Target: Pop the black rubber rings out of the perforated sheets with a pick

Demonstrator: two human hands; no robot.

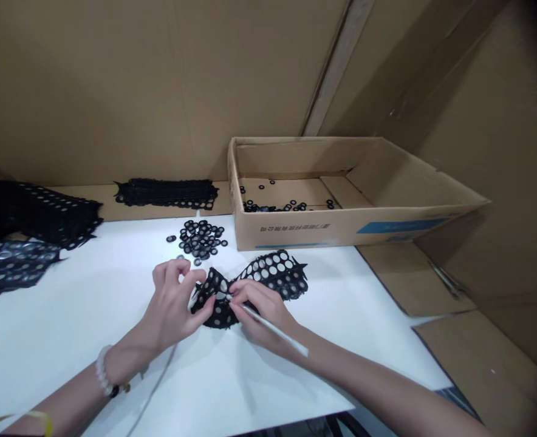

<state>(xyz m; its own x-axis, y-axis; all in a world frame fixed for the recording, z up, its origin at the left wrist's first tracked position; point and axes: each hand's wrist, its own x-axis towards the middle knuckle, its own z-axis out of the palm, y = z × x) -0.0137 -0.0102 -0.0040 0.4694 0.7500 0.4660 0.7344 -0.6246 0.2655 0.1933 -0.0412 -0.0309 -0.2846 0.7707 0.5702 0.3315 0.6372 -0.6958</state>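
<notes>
From my remote seat, the left hand [171, 303] and right hand [259, 312] are working close together near the middle of the white desk [90, 315]. The left hand is curled narrow, its fingers and thumb pinching the near-left part of a black perforated strip [273, 273], a sheet punched full of round holes that bows up and bunches at its middle. The strip sits between the hands and under their fingers. The right hand is also narrow, holding a thin white rod [273, 328] like a pen, with its tip at the bunched part of the strip - a small pale speck shows there, but I can't tell what it is. A bead bracelet [102, 370] circles the left wrist.

Just beyond the hands lies a loose pile of black rings [200, 240]. To its right, an open cardboard box [296, 233] stands on the desk, with more black rings [287, 206] across its floor. Further left are a stack of punched black sheet [166, 193], a larger black heap [36, 212] and a dark strip with shiny rings [8, 264] - all well apart from the hands
</notes>
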